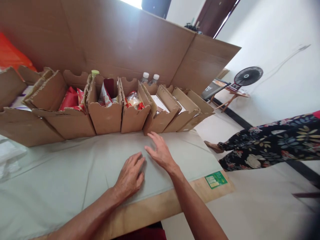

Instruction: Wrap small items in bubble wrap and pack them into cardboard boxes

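Observation:
My left hand [130, 175] rests over the pale cloth [62, 173] on the table, fingers loosely bent and apart, holding nothing. To its right, my right hand [160, 151] is raised a little with fingers spread, and it is nearest to the front of a narrow cardboard box [160, 121]. Beyond both hands runs a row of open cardboard boxes. One box [105, 116] has a patterned packet [105, 96] in it, and its neighbour [133, 120] contains red and clear snack packets [135, 100]. Red packets [71, 100] lie in a wider box [67, 121] further left.
A tall cardboard sheet [130, 43] stands behind the boxes, with bottles [155, 79] in between. Clear plastic bags [10, 156] lie at the left. A green card [216, 180] is on the table's right corner. A person in floral trousers [272, 143] stands right, near a fan [248, 76].

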{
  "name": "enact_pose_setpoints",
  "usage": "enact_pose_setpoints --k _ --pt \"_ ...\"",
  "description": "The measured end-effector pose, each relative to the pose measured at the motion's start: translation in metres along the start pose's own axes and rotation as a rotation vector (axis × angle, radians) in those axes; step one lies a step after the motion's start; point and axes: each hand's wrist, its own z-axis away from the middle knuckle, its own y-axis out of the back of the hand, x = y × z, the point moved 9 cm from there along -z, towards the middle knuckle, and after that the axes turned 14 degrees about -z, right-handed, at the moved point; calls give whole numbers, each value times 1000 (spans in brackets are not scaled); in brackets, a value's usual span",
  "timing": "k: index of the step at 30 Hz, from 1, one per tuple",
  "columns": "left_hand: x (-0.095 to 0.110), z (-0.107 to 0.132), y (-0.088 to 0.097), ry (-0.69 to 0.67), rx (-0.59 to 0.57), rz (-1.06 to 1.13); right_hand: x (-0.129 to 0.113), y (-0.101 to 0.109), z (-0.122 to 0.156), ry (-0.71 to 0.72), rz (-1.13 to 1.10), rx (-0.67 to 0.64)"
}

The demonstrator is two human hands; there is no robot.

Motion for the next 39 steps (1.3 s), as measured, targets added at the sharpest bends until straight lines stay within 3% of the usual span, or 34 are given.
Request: enact_pose_setpoints --k 4,6,10,14,17,22,27,30,32,35,39 --pt "1 1 0 -23 22 -13 -56 10 -27 65 -45 74" --pt "1 1 1 -26 42 -31 -65 10 -43 8 47 52" --pt "2 1 0 -51 59 -49 -39 13 -56 -160 225 -7" --pt "4 2 1 -62 52 -63 -16 11 -56 -135 220 -34" --pt "3 2 3 -40 49 -62 -18 8 -50 -103 165 -60" --pt "4 2 2 -50 37 -40 -61 24 -41 28 -6 38" --pt "-2 1 4 -3 80 34 -102 9 -86 66 148 -31" --pt "-11 -3 20 93 168 161 -99 -3 -112 -11 324 -69" --pt "-26 -4 40 231 282 249 -95 -5 -111 -33 378 -69" --pt "-60 0 67 476 445 340 -95 3 -84 -3 351 -49" --pt "-94 0 79 666 557 485 -101 19 -47 2 271 -16"
